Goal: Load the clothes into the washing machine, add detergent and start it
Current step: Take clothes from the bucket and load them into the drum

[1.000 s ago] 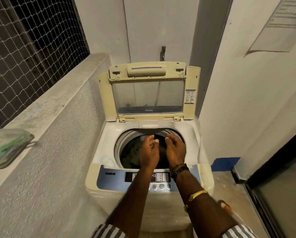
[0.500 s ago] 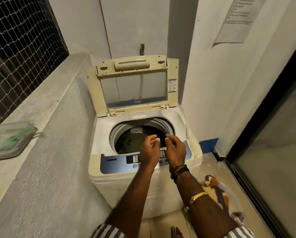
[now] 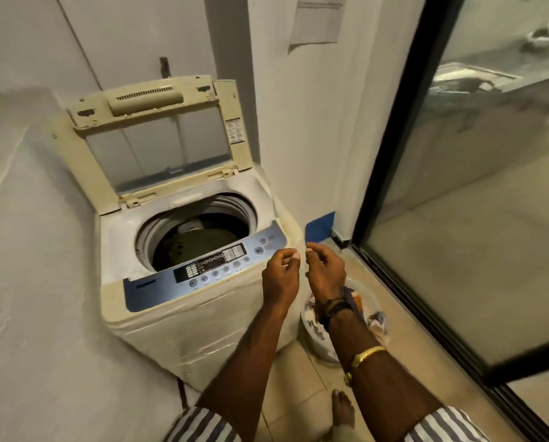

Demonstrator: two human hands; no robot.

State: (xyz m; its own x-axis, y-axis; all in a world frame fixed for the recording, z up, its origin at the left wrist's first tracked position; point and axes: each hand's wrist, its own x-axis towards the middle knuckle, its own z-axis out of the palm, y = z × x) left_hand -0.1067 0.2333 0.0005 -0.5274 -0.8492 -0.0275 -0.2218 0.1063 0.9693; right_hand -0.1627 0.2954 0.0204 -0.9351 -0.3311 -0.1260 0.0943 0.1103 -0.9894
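A cream top-loading washing machine [image 3: 203, 333] stands with its lid [image 3: 145, 103] raised. An olive garment [image 3: 203, 242] lies in the dark drum. The blue control panel [image 3: 158, 288] runs along the front edge. My left hand [image 3: 281, 279] and right hand [image 3: 325, 269] hover side by side just off the machine's front right corner, fingers loosely curled, nothing visible in them. Below my right wrist a white tub [image 3: 317, 344] on the floor holds patterned clothes [image 3: 375, 322], partly hidden by my arm.
A rough white parapet wall [image 3: 27, 266] runs close along the machine's left side. A dark-framed glass sliding door [image 3: 458, 234] lines the right. A blue piece [image 3: 321, 224] sits at the wall's base. My bare foot [image 3: 341, 406] is on the tiled floor.
Both hands have pulled back from over the drum and shifted right, past the control panel. My view has swung right and down, showing the tub of clothes.
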